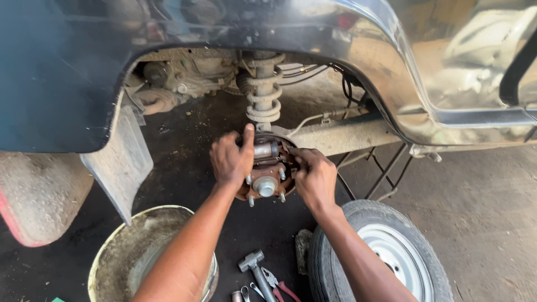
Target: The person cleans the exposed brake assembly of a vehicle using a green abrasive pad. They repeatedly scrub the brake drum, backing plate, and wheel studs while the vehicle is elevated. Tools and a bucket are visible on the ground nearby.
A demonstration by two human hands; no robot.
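Nearest the camera, a hammer point(255, 267) is lying on the dark floor with its head toward the car, and red-handled pliers point(278, 285) are lying just beside it to the right, with a few small metal tools at the bottom edge. To the left, a worn, dirty bucket point(124, 246) is standing on the floor, partly hidden by the left forearm. To the right, a removed wheel point(391, 251) with a pale rim is lying flat on the ground, under the right forearm.

Above these, both arms are reaching forward to a rusty brake hub point(267, 170) with a bare centre spindle and about 4 wheel studs sticking out. The left hand point(230, 159) is gripping the hub's left and upper edge: its fingers are curling around the rim and its thumb is pressing up against the grey brake cylinder point(265, 149) at the top. The right hand point(315, 180) is closing in a loose fist at the hub's right edge, fingertips pinching something small there; what it is pinching is too hidden to tell.

Further back, a coil spring point(264, 92) is rising straight above the hub into the wheel arch, and an axle beam point(344, 134) is running off to the right. A mud flap point(120, 159) is hanging at the left. Farthest, the glossy dark car body point(61, 78) is curving over everything.
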